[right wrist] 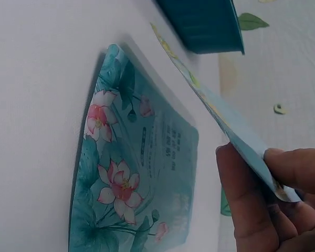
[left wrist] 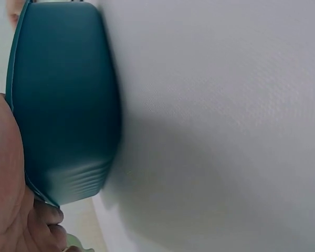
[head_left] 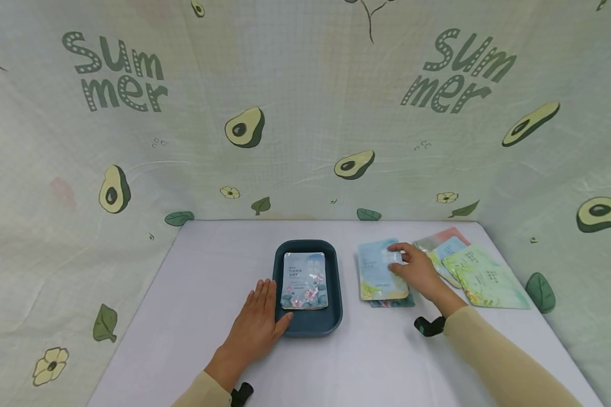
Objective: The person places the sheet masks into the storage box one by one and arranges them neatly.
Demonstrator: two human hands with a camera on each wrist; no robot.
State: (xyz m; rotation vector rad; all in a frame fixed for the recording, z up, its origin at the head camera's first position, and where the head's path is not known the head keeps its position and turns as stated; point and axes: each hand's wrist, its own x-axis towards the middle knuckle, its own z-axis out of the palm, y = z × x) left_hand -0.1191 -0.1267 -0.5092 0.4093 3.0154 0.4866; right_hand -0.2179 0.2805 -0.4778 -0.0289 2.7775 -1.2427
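Note:
In the head view my left hand (head_left: 256, 323) lies with straight fingers along the left rim of a dark teal tray (head_left: 313, 327). The left wrist view has the thumb side of that hand against the tray's rim. Inside the tray lies a blue-grey flower-printed sachet (head_left: 304, 281), perhaps with others under it. My right hand (head_left: 420, 273) pinches a light blue and yellow sachet (head_left: 377, 265) at its edge between thumb and fingers. In the right wrist view this sachet is tilted, raised above a teal sachet with pink lotus flowers (right wrist: 131, 173) lying on the table.
On the right side of the white table (head_left: 209, 254), several sachets overlap: a green one (head_left: 489, 277), a blue-yellow one (head_left: 449, 247) and a pink-and-grey one (head_left: 453, 233). An avocado-print cloth (head_left: 295, 181) hangs behind and beside the table.

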